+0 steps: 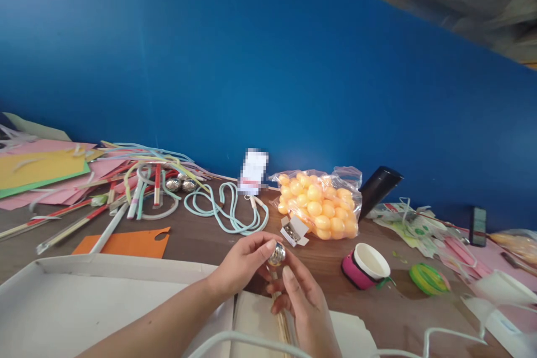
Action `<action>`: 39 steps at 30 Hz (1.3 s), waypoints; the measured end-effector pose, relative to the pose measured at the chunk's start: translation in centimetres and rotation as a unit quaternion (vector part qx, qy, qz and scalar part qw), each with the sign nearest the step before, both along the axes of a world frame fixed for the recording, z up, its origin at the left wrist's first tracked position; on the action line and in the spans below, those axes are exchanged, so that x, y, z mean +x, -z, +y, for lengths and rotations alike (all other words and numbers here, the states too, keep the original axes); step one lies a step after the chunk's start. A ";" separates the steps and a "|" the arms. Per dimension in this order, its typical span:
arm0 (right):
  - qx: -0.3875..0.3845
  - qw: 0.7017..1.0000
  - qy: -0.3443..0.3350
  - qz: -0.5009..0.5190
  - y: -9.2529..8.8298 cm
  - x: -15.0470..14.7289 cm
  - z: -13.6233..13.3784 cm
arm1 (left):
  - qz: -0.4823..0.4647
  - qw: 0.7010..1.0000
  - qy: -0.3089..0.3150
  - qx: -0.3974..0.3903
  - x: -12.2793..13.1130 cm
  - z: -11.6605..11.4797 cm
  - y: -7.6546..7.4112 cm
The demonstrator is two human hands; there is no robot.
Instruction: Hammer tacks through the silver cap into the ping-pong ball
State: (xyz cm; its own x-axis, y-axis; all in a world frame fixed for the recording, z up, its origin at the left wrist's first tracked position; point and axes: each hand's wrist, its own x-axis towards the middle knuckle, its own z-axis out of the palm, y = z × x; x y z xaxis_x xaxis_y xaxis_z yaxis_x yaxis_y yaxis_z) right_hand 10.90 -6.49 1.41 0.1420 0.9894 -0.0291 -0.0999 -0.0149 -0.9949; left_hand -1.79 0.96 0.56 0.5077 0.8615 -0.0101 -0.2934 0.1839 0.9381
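Observation:
My left hand (245, 263) pinches a small shiny silver ball (277, 254) between thumb and fingertips above the brown table (201, 235). My right hand (304, 305) is curled round thin wooden sticks (282, 321) whose top end meets the ball. Both hands hover over a white sheet (255, 319) at the table's near edge. Two more silver balls (180, 184) lie further back on the left.
A white shallow box (84, 296) sits at the near left. An orange card (126, 243), coloured tubes and sticks (142, 179), a pale green cord (226, 210), a bag of orange balls (319, 204), a small staple box (294, 230), a pink-banded cup (364, 265), a green roll (428, 278).

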 end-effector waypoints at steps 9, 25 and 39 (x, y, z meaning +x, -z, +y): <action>-0.024 0.999 0.012 0.019 0.0 0.3 0.1 | 0.004 0.999 0.038 0.039 0.1 -0.4 -0.4; -0.018 0.995 0.059 0.078 0.8 0.5 0.1 | 0.157 0.983 0.025 0.088 1.4 0.8 -1.1; 0.004 0.984 0.151 0.094 2.2 3.5 1.2 | 0.596 0.749 0.044 0.284 11.0 7.3 -2.8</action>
State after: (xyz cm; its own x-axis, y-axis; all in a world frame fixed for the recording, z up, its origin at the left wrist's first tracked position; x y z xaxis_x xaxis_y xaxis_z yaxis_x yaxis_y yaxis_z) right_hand 14.41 -5.34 -0.77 0.4221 0.9034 -0.0758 -0.2804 0.0505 -0.9586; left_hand 9.23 8.30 3.32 0.4850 0.8621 -0.1468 0.8060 -0.3756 0.4574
